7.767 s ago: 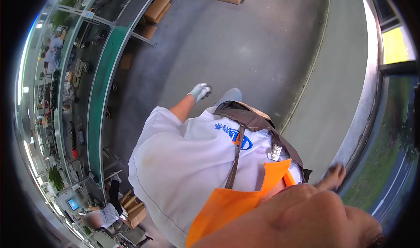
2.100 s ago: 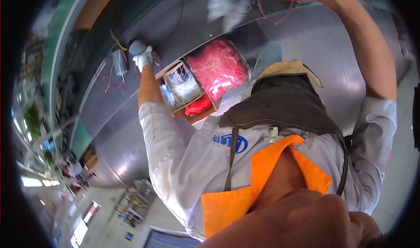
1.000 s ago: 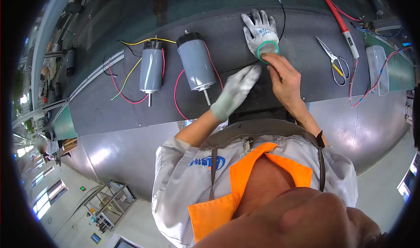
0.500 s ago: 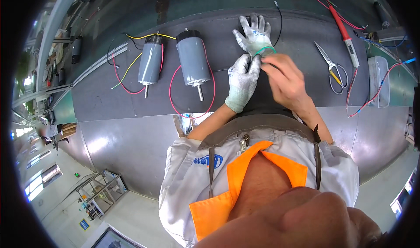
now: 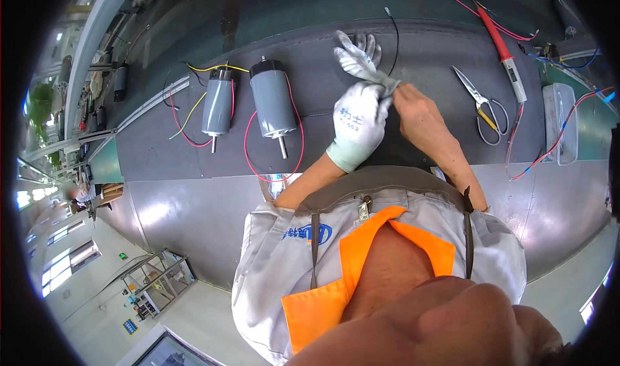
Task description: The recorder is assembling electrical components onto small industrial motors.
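Broadly, a dark work surface (image 5: pixel 439 46) spans the view in front of the person. On its left part lies the larger grey motor (image 5: pixel 273 104), its shaft (image 5: pixel 283 147) toward the person and a red wire (image 5: pixel 245 147) looping around that end. Just beside it, farther left, the smaller grey motor (image 5: pixel 218 104) lies much the same way. Right of both, the left hand (image 5: pixel 358 120), in a pale work glove, meets the bare right hand (image 5: pixel 420 113). Between them is a loose glove (image 5: pixel 357 62): its cuff (image 5: pixel 388 83) sits at the fingertips of both hands, while its body and fingers reach away beyond them. The right hand's fingers are bunched together, pinching the cuff; the left hand's are curled in against it, their exact grip hidden. Well apart to the right lie a clear plastic tray (image 5: pixel 550 117), a red-and-white tool (image 5: pixel 503 52) and scissors (image 5: pixel 481 100). Thinnest, a black wire (image 5: pixel 396 40) curves near the loose glove.
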Demonstrator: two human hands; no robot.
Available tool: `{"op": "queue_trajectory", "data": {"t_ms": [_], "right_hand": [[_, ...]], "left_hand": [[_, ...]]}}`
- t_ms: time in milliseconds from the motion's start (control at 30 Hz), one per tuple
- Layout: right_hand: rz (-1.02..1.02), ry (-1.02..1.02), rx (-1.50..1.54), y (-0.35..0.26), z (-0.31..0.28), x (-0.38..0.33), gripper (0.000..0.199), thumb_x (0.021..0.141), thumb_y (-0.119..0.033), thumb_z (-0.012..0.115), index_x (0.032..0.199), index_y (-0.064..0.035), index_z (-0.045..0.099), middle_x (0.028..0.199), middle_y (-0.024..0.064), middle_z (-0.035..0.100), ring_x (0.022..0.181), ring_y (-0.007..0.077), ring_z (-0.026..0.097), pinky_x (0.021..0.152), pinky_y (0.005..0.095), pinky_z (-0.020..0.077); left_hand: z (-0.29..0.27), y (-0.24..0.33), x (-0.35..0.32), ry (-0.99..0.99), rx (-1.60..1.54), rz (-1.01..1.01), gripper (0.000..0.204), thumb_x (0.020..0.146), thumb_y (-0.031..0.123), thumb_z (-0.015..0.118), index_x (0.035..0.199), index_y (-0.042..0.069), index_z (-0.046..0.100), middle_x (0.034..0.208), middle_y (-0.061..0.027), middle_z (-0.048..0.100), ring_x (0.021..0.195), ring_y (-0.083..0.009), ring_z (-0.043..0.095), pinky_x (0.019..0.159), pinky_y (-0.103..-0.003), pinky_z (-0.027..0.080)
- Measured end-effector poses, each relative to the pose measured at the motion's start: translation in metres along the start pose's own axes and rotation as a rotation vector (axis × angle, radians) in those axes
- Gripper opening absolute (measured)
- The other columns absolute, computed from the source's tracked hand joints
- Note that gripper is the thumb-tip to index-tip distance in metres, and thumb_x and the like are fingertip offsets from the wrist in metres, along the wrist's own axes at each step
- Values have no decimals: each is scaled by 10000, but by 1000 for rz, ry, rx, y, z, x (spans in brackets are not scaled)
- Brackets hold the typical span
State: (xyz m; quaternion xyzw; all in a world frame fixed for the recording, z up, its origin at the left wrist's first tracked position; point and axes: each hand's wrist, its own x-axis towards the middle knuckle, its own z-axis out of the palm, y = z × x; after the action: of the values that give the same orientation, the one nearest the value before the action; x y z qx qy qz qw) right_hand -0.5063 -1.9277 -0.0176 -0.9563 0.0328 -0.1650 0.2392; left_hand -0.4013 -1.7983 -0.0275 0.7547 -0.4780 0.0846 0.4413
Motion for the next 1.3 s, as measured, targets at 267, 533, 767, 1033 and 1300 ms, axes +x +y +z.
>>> {"op": "queue_trajectory", "data": {"t_ms": [267,533,767,1033,1300], "right_hand": [[449,234,1712,10,-25,19,564,790,115,450,1349,104,520,1270,125,659,1184,174,613,1031,303,447],[307,100,933,26,4,25,425,987,-70,482,1400,22,517,1387,70,604,1233,238,583,1066,333,418],[603,526,1381,33,18,29,387,978,-120,541,1317,63,584,1211,119,672,1059,181,661,952,313,512],[127,-26,2037,117,47,79,651,1035,-423,491,1474,41,365,1462,209,447,1379,295,424,1186,446,311],[302,180,1898,77,23,84,674,1017,-403,525,1492,38,337,1556,259,315,1444,377,322,1219,489,243]], "left_hand": [[15,21,0,-329,-101,18,117,838,82,690,869,42,584,787,-156,588,705,-361,598,622,-464,480],[9,19,16,-147,-58,223,172,711,73,741,784,77,585,743,-102,575,650,-309,593,582,-433,479],[20,27,13,-318,-132,302,182,743,206,736,734,107,584,738,-80,564,700,-292,594,606,-435,474],[38,38,15,-475,-54,374,192,785,302,685,752,124,621,756,-51,580,733,-239,613,622,-403,494],[47,40,14,-525,-70,412,208,780,332,672,723,135,636,761,-43,589,754,-232,624,642,-410,508]]}}
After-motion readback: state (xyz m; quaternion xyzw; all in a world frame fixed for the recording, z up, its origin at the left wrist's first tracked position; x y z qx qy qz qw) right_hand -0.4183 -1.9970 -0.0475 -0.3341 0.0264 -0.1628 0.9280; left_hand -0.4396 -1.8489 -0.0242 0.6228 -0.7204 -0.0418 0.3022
